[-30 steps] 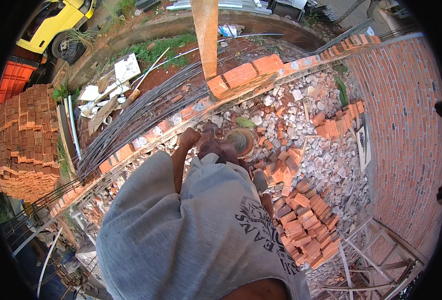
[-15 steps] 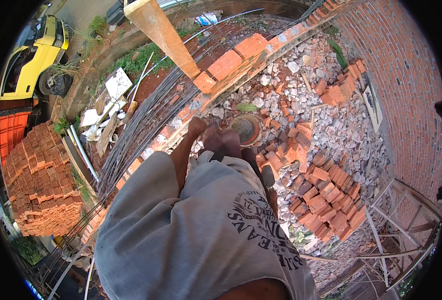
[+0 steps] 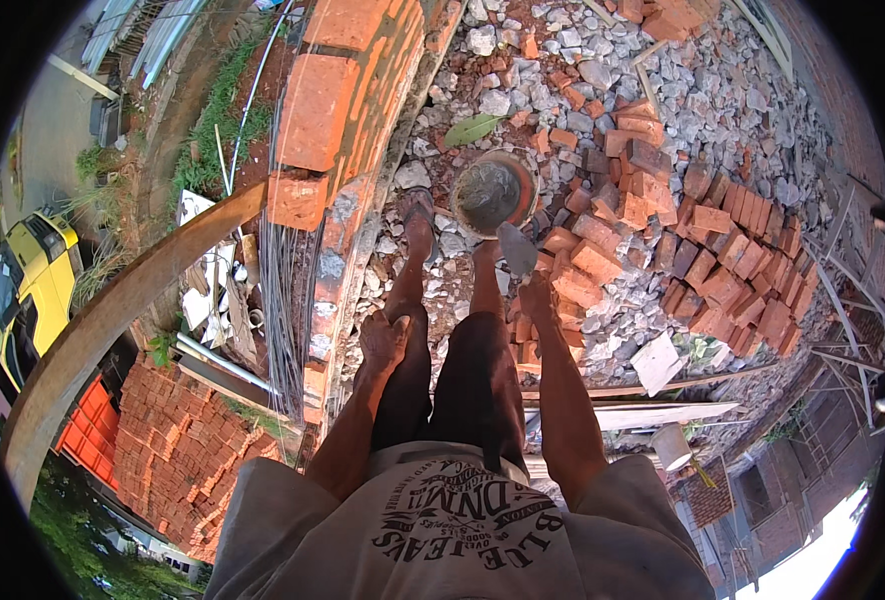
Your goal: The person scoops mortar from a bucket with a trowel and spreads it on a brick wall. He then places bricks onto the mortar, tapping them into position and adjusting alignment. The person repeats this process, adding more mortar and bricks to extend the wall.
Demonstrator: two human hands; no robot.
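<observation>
My right hand [image 3: 537, 297] is closed round the handle of a trowel [image 3: 517, 250]. Its grey blade points up toward a round bucket [image 3: 529, 203] that holds wet grey mortar [image 3: 488, 193]. By my left knee hangs my left hand [image 3: 385, 342], seemingly empty, with the thumb apart from partly curled fingers. To the left runs a low brick wall [image 3: 331, 265]. Large orange bricks [image 3: 315, 112] sit on its far part, with mortar along their side. My feet stand on rubble between the wall and the bucket.
Loose bricks [image 3: 595, 262] and a larger brick pile [image 3: 738, 255] lie to the right on broken rubble [image 3: 703, 100]. A wooden beam [image 3: 133, 290] slants across the left, near steel rods [image 3: 281, 330]. Beyond are stacked bricks [image 3: 178, 440] and a yellow truck [image 3: 41, 270].
The view has swung, and my torso no longer covers my legs and right arm. My left hand now shows beside my knee. The trowel appears near the bucket.
</observation>
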